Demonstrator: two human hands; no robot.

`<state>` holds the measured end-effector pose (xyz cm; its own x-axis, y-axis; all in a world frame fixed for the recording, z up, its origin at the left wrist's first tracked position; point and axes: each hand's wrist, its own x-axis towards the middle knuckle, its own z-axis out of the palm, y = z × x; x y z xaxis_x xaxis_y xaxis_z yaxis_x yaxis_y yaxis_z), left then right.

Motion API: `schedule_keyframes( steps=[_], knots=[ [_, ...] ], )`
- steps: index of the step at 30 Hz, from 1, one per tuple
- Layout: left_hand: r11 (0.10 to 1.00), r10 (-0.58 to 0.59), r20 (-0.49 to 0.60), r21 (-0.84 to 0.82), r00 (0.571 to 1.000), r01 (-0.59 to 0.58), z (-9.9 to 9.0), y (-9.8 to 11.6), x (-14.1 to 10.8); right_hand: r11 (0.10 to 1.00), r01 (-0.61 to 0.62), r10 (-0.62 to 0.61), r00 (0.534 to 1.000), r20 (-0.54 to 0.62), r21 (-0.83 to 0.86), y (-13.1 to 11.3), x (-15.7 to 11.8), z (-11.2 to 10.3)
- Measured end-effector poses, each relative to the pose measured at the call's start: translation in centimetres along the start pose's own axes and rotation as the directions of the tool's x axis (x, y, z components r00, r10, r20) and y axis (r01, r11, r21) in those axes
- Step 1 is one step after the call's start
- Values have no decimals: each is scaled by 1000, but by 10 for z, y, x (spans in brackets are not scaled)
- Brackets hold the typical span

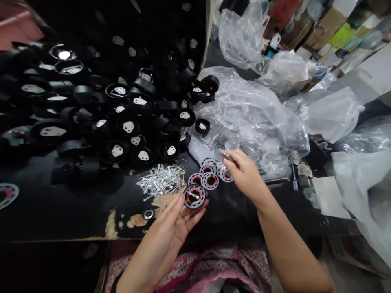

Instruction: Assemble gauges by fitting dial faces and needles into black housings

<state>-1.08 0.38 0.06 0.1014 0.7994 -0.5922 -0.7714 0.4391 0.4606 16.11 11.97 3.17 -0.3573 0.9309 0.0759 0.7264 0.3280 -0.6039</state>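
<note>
My left hand (174, 224) holds a round black pressure gauge (194, 196) between thumb and fingers, dial facing up. Its face shows a red and yellow scale with a white pointer. My right hand (246, 175) is raised to the right, with thumb and forefinger pinching the edge of a thin clear round cover (226, 155). Beneath and beside that hand lie several loose printed dial plates (209, 181), partly overlapping. A heap of small white pointers (161, 179) lies just beyond my left hand. Left of that hand rests a small dark ring-shaped part (148, 214).
Many black gauge housings (128, 127) are piled at the back left. A large plastic bag of clear covers (253, 134) lies at the back right, with a screwdriver (295, 181) and a white card (330, 197) nearby. Another dial plate (8, 194) sits at the far left.
</note>
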Motion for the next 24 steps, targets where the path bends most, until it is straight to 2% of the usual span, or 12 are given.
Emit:
schedule_keyframes(
  steps=[2,4,8,10,14,17,21,24],
  knots=[
    [999,-28,8,-37,1000,29,2,3,1,975,-1,-20,996,92,223,-19,-19,5],
    [999,-12,23,-34,1000,13,5,5,2,954,25,-73,986,148,300,-37,-34,11],
    [983,107,6,148,994,-106,5,4,1,985,106,-128,978,165,135,-52,-44,17],
    [955,160,8,252,987,-156,3,2,0,985,111,-131,981,145,135,-52,-42,18],
    [875,249,47,418,967,-246,-1,-1,-4,996,71,-72,997,15,60,-55,-36,25],
    [811,317,49,504,947,-297,0,0,-7,992,126,-128,989,-78,-23,-59,-33,37],
    [752,397,34,561,917,-346,3,5,-6,986,167,-163,981,-103,27,-63,-29,52],
    [740,381,9,596,925,-311,-13,11,-16,981,165,-162,986,-39,100,-67,-29,55]
  ],
)
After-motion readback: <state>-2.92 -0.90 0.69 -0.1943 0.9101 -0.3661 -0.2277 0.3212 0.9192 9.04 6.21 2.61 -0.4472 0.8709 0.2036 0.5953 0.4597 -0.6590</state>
